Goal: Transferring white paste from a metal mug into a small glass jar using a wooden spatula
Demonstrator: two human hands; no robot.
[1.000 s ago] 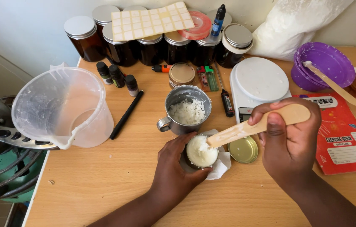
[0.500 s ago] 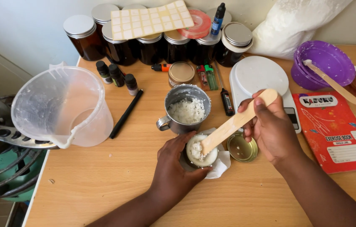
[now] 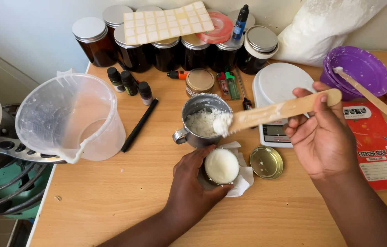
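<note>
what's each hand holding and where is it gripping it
The right hand holds a wooden stick by its clean upper end, its white-coated tip over the metal cup. The left hand grips the small filled jar around its side.

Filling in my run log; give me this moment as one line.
left hand: grips small jar of white cream | right hand: holds wooden stick, creamy tip over metal cup | gold lid: beside jar

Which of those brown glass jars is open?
The small brown jar of white cream, held by the left hand at the table's front; its gold lid lies beside it. The lidded brown jars along the wall are all capped.
</note>
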